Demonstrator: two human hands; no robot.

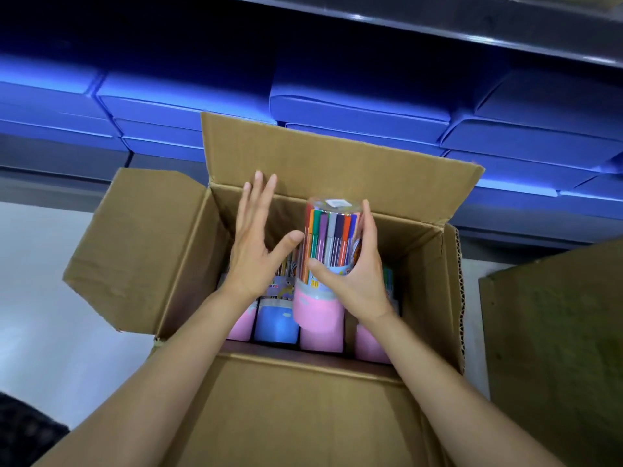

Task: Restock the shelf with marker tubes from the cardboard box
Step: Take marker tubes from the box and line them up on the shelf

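Note:
An open cardboard box (435,264) stands on the floor below me, its flaps spread out. Several marker tubes lie inside, among them a blue-based one (276,323) and pink-based ones (322,338). My right hand (357,274) grips a clear marker tube with a pink base (328,244), lifted above the others and full of coloured markers. My left hand (256,241) hovers just left of that tube, fingers straight and spread, thumb reaching toward it and holding nothing.
Stacks of blue flat boxes (354,109) fill the low shelf behind the cardboard box. A dark shelf board (472,25) runs above them. Another cardboard piece (556,332) stands at the right. Pale floor (33,281) lies to the left.

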